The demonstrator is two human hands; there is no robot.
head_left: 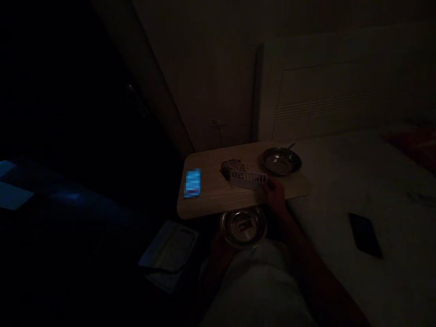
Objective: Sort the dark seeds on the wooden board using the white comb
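The room is very dark. My right hand is closed on one end of a white slotted plastic piece, which lies on a small wooden table and touches a heap of small dark grains. My left hand holds a steel bowl just below the table's near edge; something small lies in it. A second steel bowl stands at the table's far right.
A lit phone lies on the table's left part. A dark phone rests on the white bed to the right. A pale flat package lies on the floor to the left. The headboard stands behind.
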